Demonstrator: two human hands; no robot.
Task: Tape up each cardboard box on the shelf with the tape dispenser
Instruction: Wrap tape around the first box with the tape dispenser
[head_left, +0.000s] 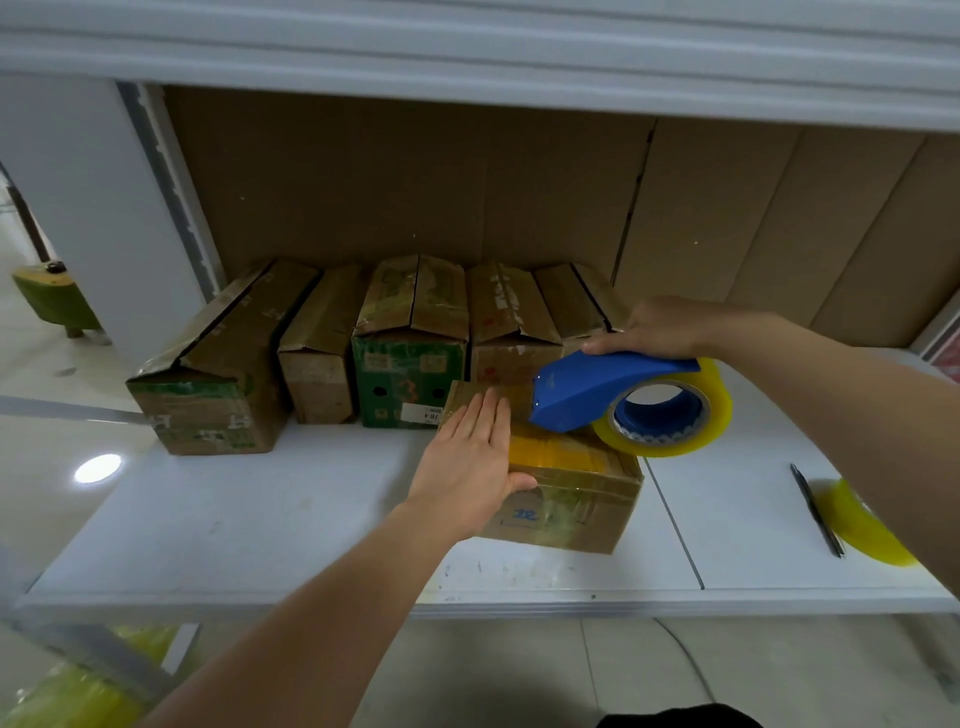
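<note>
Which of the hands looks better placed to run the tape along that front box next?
The right hand: it already grips the blue tape dispenser on the front box. The left hand lies flat, steadying it.

Bare forearms, no sleeves or gloves

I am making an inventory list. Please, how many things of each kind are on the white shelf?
Cardboard boxes: 6, five in the back row and one in front
Tape dispenser: 1
Loose tape roll: 1
Pen: 1
Total: 9
</note>
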